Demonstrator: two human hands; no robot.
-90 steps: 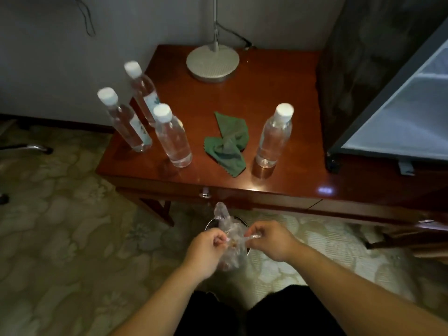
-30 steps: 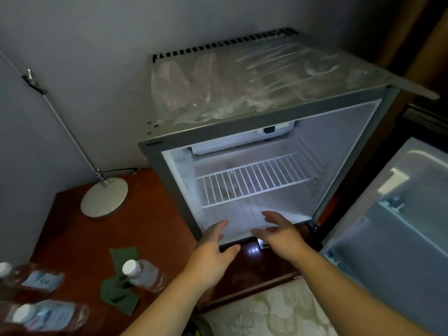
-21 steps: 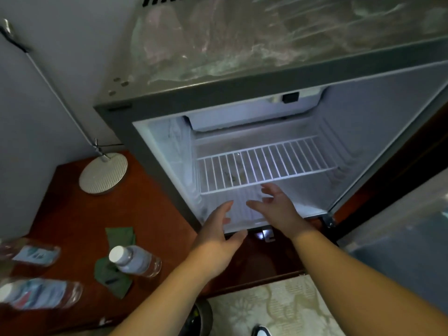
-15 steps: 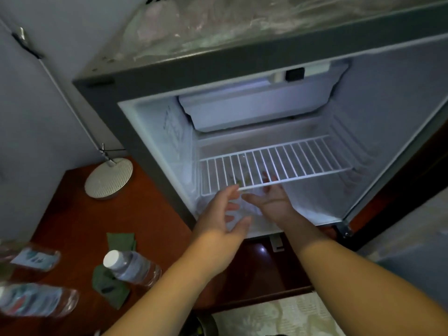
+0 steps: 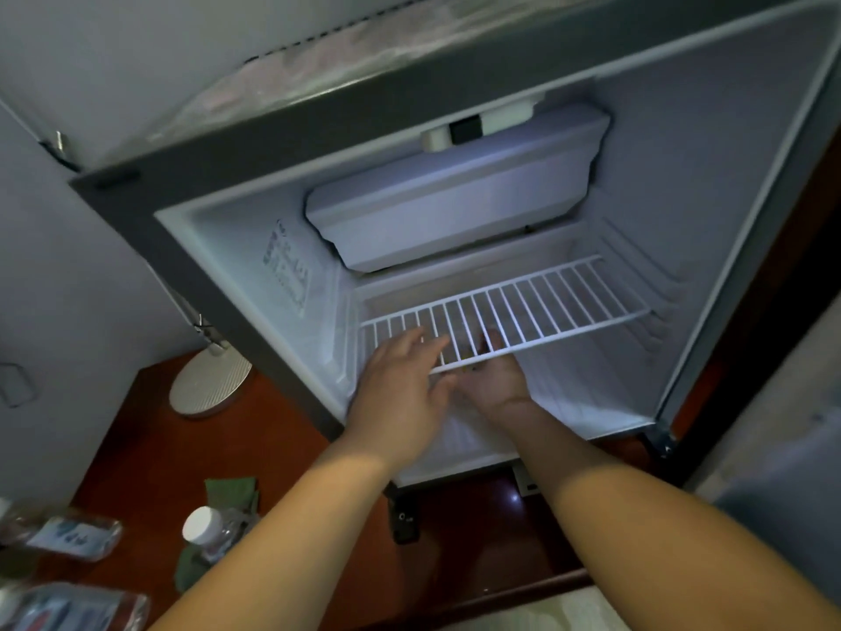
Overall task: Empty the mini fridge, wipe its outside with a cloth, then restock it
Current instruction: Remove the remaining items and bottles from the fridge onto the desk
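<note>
Where the wire shelf juts — left hand above, right hand beneath.

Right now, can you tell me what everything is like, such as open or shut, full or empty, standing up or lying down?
Mini fridge: door open, nothing seen inside.
Wire shelf: in place, bare.
Left hand: open, fingers spread at the shelf's front edge.
Right hand: under the shelf, grip unclear.
Water bottles: out on the desk, the near one capped.
Green cloth: crumpled on the desk, unused.
Lamp: standing on the desk.
</note>
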